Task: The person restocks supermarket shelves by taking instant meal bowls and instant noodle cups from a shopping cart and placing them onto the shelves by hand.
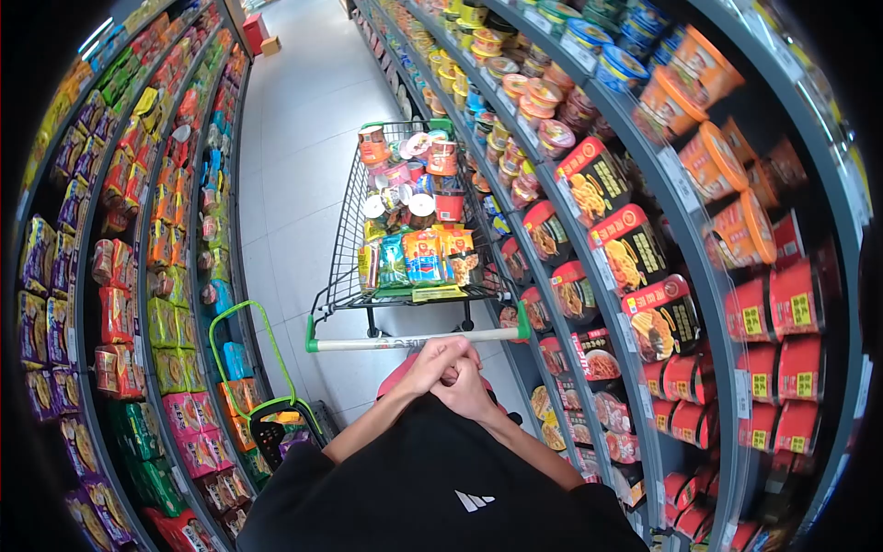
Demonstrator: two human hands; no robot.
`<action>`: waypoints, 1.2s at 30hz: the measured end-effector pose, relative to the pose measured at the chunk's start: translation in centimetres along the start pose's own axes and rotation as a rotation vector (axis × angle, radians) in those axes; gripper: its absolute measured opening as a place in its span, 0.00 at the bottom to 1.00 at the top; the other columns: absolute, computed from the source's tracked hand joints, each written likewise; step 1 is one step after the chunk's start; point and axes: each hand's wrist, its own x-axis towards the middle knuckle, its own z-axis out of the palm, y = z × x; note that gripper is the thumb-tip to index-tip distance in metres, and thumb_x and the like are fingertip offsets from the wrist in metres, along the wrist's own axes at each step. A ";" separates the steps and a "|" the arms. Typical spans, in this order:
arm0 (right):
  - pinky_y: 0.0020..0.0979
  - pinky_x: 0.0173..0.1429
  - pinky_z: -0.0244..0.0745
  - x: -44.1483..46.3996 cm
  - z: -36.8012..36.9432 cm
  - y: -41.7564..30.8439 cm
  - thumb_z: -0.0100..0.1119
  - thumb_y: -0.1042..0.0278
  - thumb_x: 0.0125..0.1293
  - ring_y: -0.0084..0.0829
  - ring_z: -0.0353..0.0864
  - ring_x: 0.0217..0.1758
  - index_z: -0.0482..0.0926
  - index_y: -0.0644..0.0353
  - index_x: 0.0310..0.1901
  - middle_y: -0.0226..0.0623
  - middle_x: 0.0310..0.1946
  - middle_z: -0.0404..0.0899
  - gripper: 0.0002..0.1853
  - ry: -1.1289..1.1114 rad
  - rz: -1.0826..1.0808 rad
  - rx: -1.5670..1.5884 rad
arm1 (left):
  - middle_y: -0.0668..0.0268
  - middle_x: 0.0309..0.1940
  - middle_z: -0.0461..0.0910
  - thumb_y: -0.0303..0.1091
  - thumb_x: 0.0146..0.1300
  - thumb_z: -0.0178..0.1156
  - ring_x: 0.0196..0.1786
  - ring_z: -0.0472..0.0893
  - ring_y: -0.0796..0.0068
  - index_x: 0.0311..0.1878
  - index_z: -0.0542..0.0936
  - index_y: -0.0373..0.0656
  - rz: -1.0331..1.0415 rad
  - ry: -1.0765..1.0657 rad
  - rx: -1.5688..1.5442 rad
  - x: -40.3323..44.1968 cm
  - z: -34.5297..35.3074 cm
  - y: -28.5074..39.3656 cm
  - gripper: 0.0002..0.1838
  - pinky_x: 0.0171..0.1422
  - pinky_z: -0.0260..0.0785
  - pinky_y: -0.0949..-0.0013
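Note:
My left hand (435, 365) and my right hand (466, 390) are clasped together in front of my black shirt. Their fingers are folded around each other, and I see nothing held in them. Just beyond them is the pale handlebar (368, 346) of a shopping cart, capped in green at both ends. The hands appear close to the bar; whether they touch it I cannot tell. Inside the wire cart (342, 241) are instant noodle tubs (441, 157) and cups, with a blue noodle packet (423, 258) and a green packet (392, 262) at the near end.
Shelves of bagged noodles (170, 324) line the left side. On the right, shelves hold noodle bowls (713, 161) and black-and-red boxes (660, 317). A black basket (285, 431) with a green handle stands at my left. The tiled aisle (299, 101) runs ahead toward a cardboard box (269, 45).

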 end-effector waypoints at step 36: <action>0.26 0.31 0.66 8.7 1.9 -4.0 0.75 0.57 0.71 0.17 0.75 0.26 0.82 0.64 0.30 0.26 0.21 0.76 0.19 -0.077 0.061 0.075 | 0.52 0.46 0.89 0.56 0.87 0.50 0.49 0.89 0.63 0.46 0.88 0.31 -0.271 -0.408 -0.249 6.3 -6.2 8.7 0.33 0.60 0.80 0.62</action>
